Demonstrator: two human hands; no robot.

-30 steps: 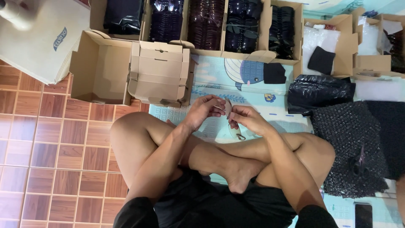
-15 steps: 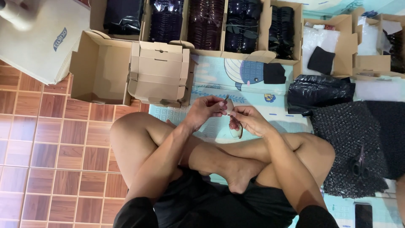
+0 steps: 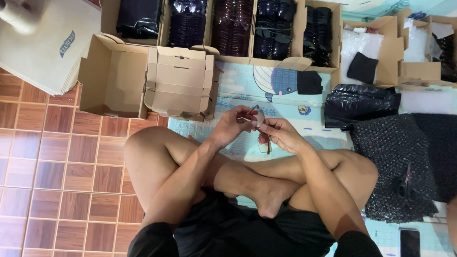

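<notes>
2 hands: both are at work above the crossed legs of the person, who sits on the floor.
Left hand point(image 3: 232, 126): its grip is closed on 1 end of the pair of glasses point(image 3: 262, 132), fingers curled around the frame.
Right hand point(image 3: 281, 134): its grip is also closed on the glasses, pinching near the lens; a thin temple arm hangs down below it.
Place of the glasses: in the air between the 2 hands, over the play mat point(image 3: 247, 85), touching nothing else.
Handling: I judge the glasses light, thin and rather fragile; the lens can take marks and the arm can bend, so it is better to hold them by the frame edge or near the hinge, not on the lens.
Near, in front: a folded cardboard box point(image 3: 180, 81) rests against an open cardboard box point(image 3: 112, 76).
Right side: a dark bubble-wrap sheet point(image 3: 404, 152) and a black plastic bag point(image 3: 359, 103).
Far: a row of cartons point(image 3: 281, 28) full of dark packed items; I cannot tell exactly what they are.
</notes>
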